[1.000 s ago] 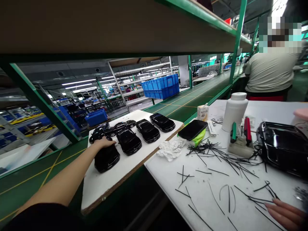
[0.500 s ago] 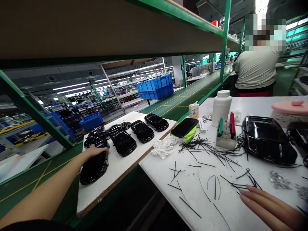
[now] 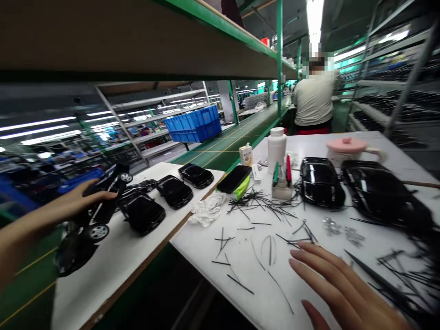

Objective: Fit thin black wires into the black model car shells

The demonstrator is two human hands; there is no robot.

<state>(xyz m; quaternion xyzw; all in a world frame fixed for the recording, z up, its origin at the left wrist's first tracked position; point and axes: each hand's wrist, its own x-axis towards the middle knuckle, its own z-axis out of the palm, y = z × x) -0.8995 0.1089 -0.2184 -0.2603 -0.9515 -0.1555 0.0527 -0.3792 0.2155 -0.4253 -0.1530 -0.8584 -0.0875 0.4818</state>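
Observation:
My left hand [image 3: 79,201] is wrapped round a black model car [image 3: 107,195] above the white board [image 3: 137,254]. Tipped up, the car shows two silver-spoked wheels. Partly under it is another black car body [image 3: 76,251], smeared by motion. Several more black model cars [image 3: 174,191] stand in a row on the board. My right hand [image 3: 340,279], fingers apart and holding nothing, is over the white table [image 3: 254,305]. Near its fingertips lie thin black strips [image 3: 297,236]. Beside it are dark pointed scissors or tweezers [image 3: 378,277] and small clear pieces [image 3: 354,237].
Two black cars [image 3: 321,182] sit at the table's right, before a pink-lidded mug [image 3: 346,149]. A white bottle [image 3: 277,149], a tool holder [image 3: 282,189], a phone [image 3: 234,178] and crumpled tissue [image 3: 207,209] stand or lie mid-table. A co-worker [image 3: 314,98] sits ahead; a green shelf [image 3: 240,36] hangs above.
My left hand has lifted and tilted a car, so its wheels now show. The view has swung right; more of my right hand and the dark pointed tool have come into sight.

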